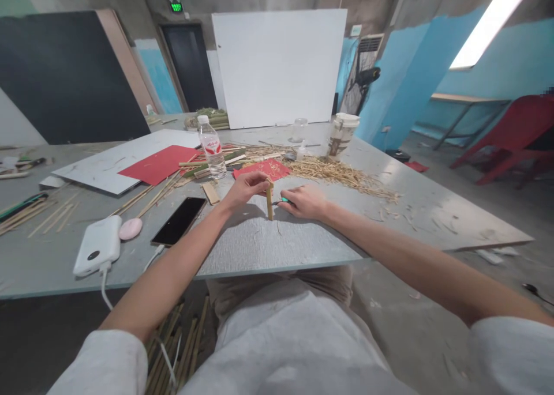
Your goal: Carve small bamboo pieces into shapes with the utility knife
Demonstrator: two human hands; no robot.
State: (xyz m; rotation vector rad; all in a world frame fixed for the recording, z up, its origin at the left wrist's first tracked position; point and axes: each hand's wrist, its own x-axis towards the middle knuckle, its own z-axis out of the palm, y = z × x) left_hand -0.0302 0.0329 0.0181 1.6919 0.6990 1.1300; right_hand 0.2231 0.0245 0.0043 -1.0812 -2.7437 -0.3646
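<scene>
On the far side of the gray tabletop [259, 245], a little left of the middle of the frame, stands a clear water bottle [212, 148]. It has a white cap and a red label. I cannot tell how much water is in it. To the right of it, near the white board [277, 66], is a small glass jar [298, 130]. It looks clear, and I cannot tell what is in it. Further right stands a tall cup [341, 134] with a lid on top, so its inside is hidden.

In the lower left of the frame lie a white power bank [97, 245], a pink round thing [130, 229] and a dark phone [179, 221], side by side.

In the middle of the frame, the left grip [246, 188] is closed on the top of a short bamboo stick [269, 207]. The fingers and thumb pinch it from above. The stick stands straight up with its bottom end on the tabletop. It is just below and to the right of the left grip, between the two grips.

The right grip [303, 203] rests on the tabletop just beside the stick. It is curled shut around a small green tool [284, 199]. Only the green tip shows, and it pokes out toward the stick, very close to it. I cannot tell if they touch.

Behind the right grip lies a pile of straw bits [341, 173].
</scene>
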